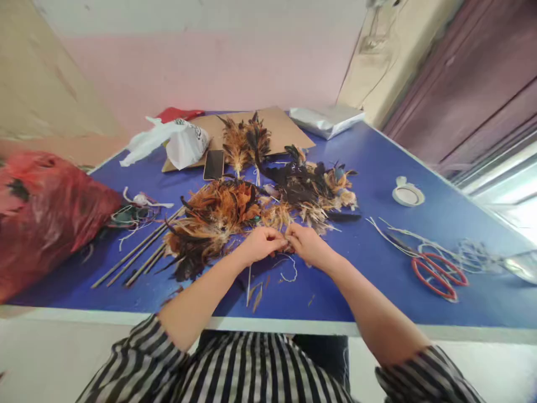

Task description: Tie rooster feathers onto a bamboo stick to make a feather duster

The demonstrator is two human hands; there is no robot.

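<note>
My left hand (260,244) and my right hand (307,242) meet over the blue table (377,268), fingers pinched together around something small I cannot make out, likely feather stems or string. A thin stick (249,285) hangs down from under my left hand. Just beyond the hands lie a pile of orange-brown feathers (213,215) and a darker feather pile (310,187). A piece of white string (289,274) curls on the table beneath my hands.
Several thin sticks (134,257) lie at the left, next to a red plastic bag (46,212). Red-handled scissors (436,271) and white cord (403,232) lie at the right, a tape roll (408,195) beyond. A phone (213,164), white bag (176,143) and cardboard (281,129) sit behind.
</note>
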